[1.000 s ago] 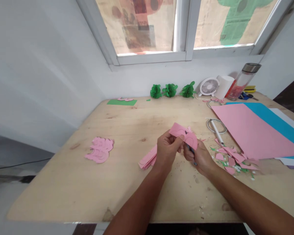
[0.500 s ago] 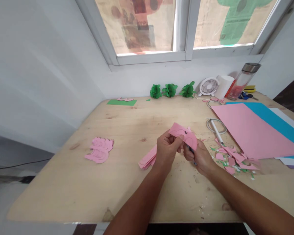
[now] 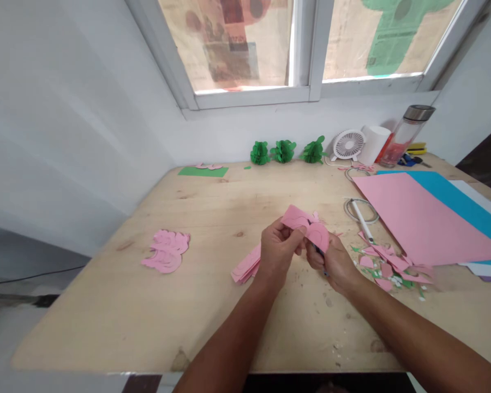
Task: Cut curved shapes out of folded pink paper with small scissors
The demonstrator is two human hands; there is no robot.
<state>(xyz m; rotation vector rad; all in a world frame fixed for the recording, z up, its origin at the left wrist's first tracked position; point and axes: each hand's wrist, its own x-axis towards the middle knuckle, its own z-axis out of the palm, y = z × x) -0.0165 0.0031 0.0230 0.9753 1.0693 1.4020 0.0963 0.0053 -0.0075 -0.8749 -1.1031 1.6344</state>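
My left hand (image 3: pixel 280 248) pinches a pink paper piece (image 3: pixel 297 215) marked with curved pencil lines, its thumb lying on top. My right hand (image 3: pixel 333 262) is closed around scissors (image 3: pixel 319 252), mostly hidden behind the paper and fingers. The paper's rounded right part stands over the scissors, and a dark gap shows near its middle. Folded pink strips (image 3: pixel 247 263) lie on the table beside my left wrist. Farther left rests a pile of cut pink scalloped shapes (image 3: pixel 167 251).
Paper scraps (image 3: pixel 388 266) and a white pen (image 3: pixel 362 221) lie right of my hands, beside large pink sheets (image 3: pixel 429 218). Along the wall stand green paper figures (image 3: pixel 283 151), a small fan (image 3: pixel 349 145) and a bottle (image 3: pixel 407 136). A green strip (image 3: pixel 203 171) lies at the back left.
Both hands keep nearly the same place. The pink paper has shifted very slightly between them, and a little less of the scissors shows beneath it.
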